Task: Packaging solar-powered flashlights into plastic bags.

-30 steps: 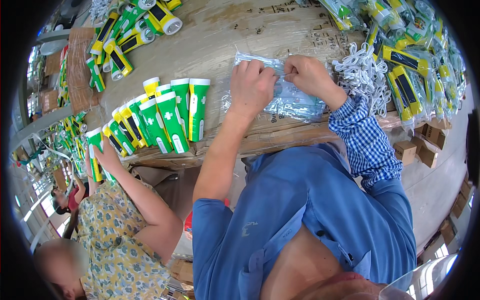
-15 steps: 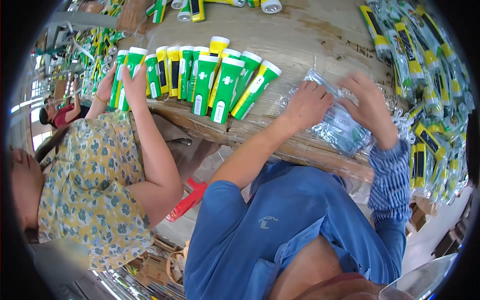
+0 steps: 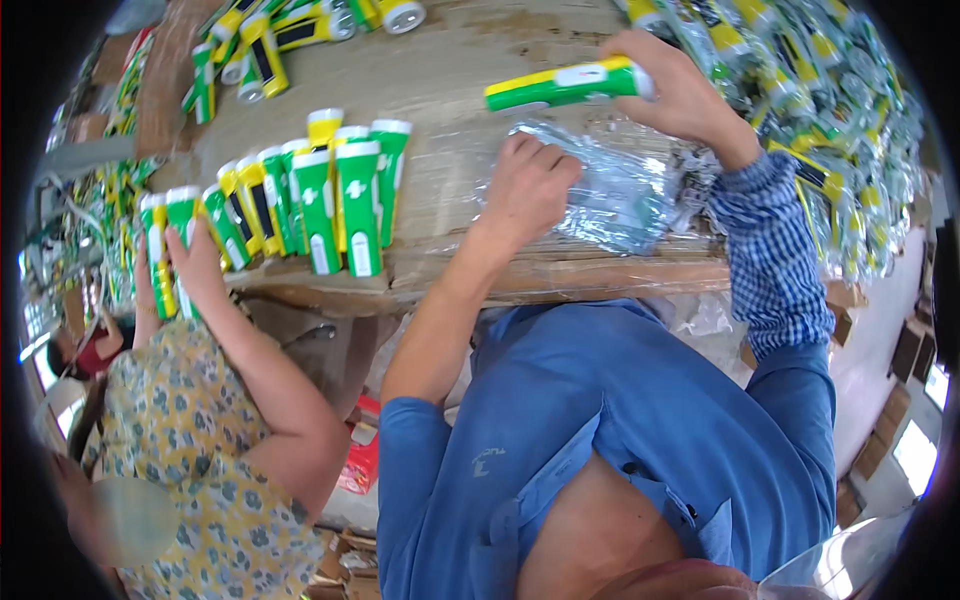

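Note:
My right hand (image 3: 680, 95) grips a green and yellow flashlight (image 3: 560, 87) by one end and holds it level above the wooden table (image 3: 450, 70). My left hand (image 3: 530, 185) rests with curled fingers on a stack of clear plastic bags (image 3: 620, 200) near the table's front edge. The flashlight hangs just above and beyond that hand.
A row of green and yellow flashlights (image 3: 335, 195) lies to the left. A co-worker's hand (image 3: 195, 260) touches its left end. More flashlights (image 3: 290, 30) lie at the far left, and a heap of bagged ones (image 3: 830, 120) fills the right side.
My right hand has left the plastic bags and now holds a flashlight above the table. My left hand stays on the bags. The view has shifted.

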